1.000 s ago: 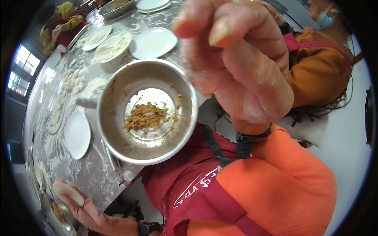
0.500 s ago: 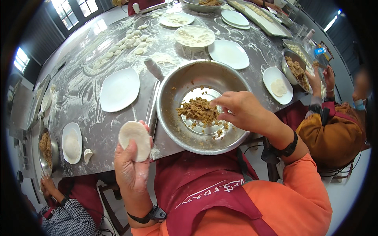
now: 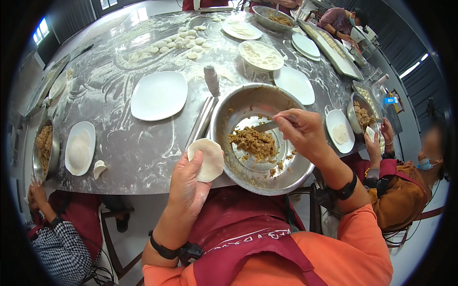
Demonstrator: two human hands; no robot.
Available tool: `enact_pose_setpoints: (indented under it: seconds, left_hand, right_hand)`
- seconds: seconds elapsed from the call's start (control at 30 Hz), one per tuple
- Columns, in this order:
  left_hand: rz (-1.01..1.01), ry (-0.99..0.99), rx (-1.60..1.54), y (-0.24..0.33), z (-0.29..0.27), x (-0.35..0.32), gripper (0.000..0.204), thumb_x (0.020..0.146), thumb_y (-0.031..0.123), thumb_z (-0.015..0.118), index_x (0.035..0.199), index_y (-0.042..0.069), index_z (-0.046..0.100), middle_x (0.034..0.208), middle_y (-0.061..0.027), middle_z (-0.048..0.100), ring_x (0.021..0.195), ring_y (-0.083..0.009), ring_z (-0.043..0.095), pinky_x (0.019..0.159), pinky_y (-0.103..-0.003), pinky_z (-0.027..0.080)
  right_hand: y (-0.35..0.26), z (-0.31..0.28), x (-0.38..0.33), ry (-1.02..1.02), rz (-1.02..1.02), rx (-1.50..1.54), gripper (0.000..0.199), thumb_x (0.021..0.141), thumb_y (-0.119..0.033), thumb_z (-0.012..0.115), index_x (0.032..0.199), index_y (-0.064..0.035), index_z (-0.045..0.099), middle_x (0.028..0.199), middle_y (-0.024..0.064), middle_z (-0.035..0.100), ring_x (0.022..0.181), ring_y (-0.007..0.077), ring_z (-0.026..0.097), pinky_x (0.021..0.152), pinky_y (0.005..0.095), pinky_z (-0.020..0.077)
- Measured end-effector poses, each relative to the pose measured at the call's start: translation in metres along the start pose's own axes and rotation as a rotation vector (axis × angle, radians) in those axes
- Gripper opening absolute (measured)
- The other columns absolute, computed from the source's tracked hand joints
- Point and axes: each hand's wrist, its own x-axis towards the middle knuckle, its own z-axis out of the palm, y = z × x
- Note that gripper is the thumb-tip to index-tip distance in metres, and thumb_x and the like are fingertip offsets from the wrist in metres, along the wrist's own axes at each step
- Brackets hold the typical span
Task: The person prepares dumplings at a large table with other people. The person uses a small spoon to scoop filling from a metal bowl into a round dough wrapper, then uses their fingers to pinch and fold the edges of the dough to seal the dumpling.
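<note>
A round, pale dumpling wrapper [image 3: 210,161] lies across the fingers of my left hand [image 3: 187,187], with the thumb pressing on its face. This hand is just left of a large steel bowl [image 3: 298,177] at the table edge. My right hand [image 3: 305,133] is over the bowl's right side, fingers closed round a flat metal spatula [image 3: 268,126]. The spatula's tip reaches the brown minced filling [image 3: 255,144] heaped on the bowl's bottom. Loose crumbs of filling lie around the heap.
A metal rod [image 3: 202,119] lies left of the bowl, beside a grey wrapped handle [image 3: 211,81]. White plates [image 3: 159,95] and a flour dish [image 3: 261,56] stand on the floury table. Several dough pieces [image 3: 179,43] lie farther back. Co-workers sit left and right; the right one holds a wrapper [image 3: 370,133].
The view has shifted. My left hand has brought the wrapper nearer the bowl. My right hand has changed its angle, and the spatula blade now shows above the filling.
</note>
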Motion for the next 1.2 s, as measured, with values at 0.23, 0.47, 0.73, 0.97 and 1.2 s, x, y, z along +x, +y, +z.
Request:
enact_pose_setpoints:
  seconds: [0.23, 0.47, 0.73, 0.97, 1.2]
  left_hand:
    - [-0.012, 0.044, 0.026, -0.013, -0.005, 0.003, 0.042, 0.119, 0.022, 0.06, 0.152, -0.004, 0.058, 0.14, -0.0218, 0.073, 0.13, -0.0325, 0.073, 0.118, -0.047, 0.057]
    - [-0.017, 0.044, 0.031, -0.011, -0.01, 0.003, 0.042, 0.119, 0.022, 0.06, 0.152, -0.003, 0.058, 0.142, -0.0224, 0.072, 0.132, -0.0332, 0.073, 0.119, -0.048, 0.057]
    - [0.003, 0.06, 0.03, -0.007, 0.009, -0.003, 0.039, 0.119, 0.022, 0.062, 0.152, 0.001, 0.06, 0.142, -0.0159, 0.072, 0.132, -0.0284, 0.072, 0.118, -0.046, 0.057]
    - [0.175, 0.083, 0.177, 0.017, 0.027, 0.006, 0.037, 0.119, 0.025, 0.062, 0.15, 0.004, 0.065, 0.143, -0.0123, 0.073, 0.131, -0.0276, 0.071, 0.116, -0.049, 0.059]
    - [-0.105, 0.098, 0.068, 0.007, 0.071, 0.013, 0.05, 0.123, 0.031, 0.052, 0.157, -0.005, 0.053, 0.154, -0.0213, 0.064, 0.143, -0.0352, 0.065, 0.124, -0.055, 0.053]
  right_hand:
    - [0.02, 0.056, 0.006, -0.145, 0.009, 0.046, 0.017, 0.107, -0.011, 0.076, 0.105, 0.0047, 0.082, 0.08, 0.0122, 0.077, 0.067, 0.0145, 0.073, 0.06, 0.0333, 0.0553]
    - [0.011, 0.063, -0.014, -0.267, -0.137, 0.02, 0.02, 0.111, -0.012, 0.074, 0.109, 0.006, 0.082, 0.08, 0.0092, 0.076, 0.068, 0.013, 0.074, 0.062, 0.0305, 0.0576]
    - [0.037, 0.026, -0.023, -0.364, 0.628, 0.68, 0.025, 0.113, -0.017, 0.071, 0.116, 0.0063, 0.08, 0.085, 0.0109, 0.079, 0.067, 0.0156, 0.076, 0.064, 0.0308, 0.064]
    - [0.06, 0.0, -0.021, -0.387, 0.862, 1.067, 0.028, 0.114, -0.018, 0.07, 0.126, 0.0058, 0.076, 0.092, 0.0121, 0.08, 0.072, 0.0184, 0.077, 0.07, 0.0376, 0.0667]
    - [0.02, -0.025, -0.028, -0.147, 0.686, 1.319, 0.025, 0.114, -0.014, 0.069, 0.126, 0.0074, 0.075, 0.093, 0.0134, 0.081, 0.073, 0.0167, 0.077, 0.068, 0.0363, 0.0665]
